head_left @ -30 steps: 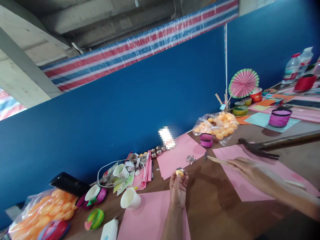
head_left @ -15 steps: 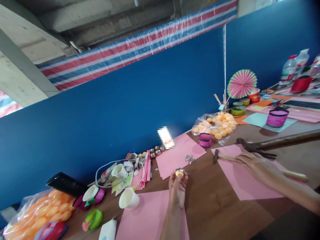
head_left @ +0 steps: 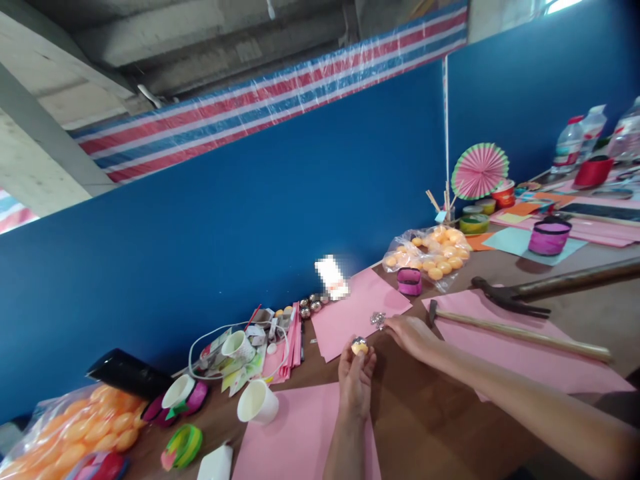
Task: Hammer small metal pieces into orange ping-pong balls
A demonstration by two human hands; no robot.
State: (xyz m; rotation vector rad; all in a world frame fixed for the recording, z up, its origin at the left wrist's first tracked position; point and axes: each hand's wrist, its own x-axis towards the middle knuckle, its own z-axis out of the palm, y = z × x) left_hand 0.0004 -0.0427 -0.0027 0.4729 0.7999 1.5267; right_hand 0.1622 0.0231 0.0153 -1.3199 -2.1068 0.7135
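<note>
My left hand [head_left: 356, 375] is raised above the brown table [head_left: 425, 413], fingertips pinched round a small orange ball with a silvery cap [head_left: 359, 345]. My right hand [head_left: 411, 332] stretches left across the table, its fingertips at a little heap of silvery bits [head_left: 379, 319] on a pink sheet [head_left: 350, 317]. Its fingers point forward; I cannot make out whether they grip anything. A small hammer with a wooden handle [head_left: 515, 329] lies on another pink sheet [head_left: 530, 353] just right of that hand.
A larger dark hammer [head_left: 545, 288] lies behind the small one. A clear bag of orange balls [head_left: 433, 255] and a pink tape roll [head_left: 410, 281] stand near the blue wall. Paper cups [head_left: 256, 402], cords and scraps lie at left. Another bag of orange balls [head_left: 75, 427] is bottom left.
My right hand has left the small hammer's handle and swung left to the silvery heap. The hammer now lies still on the pink sheet. My left hand has kept its place.
</note>
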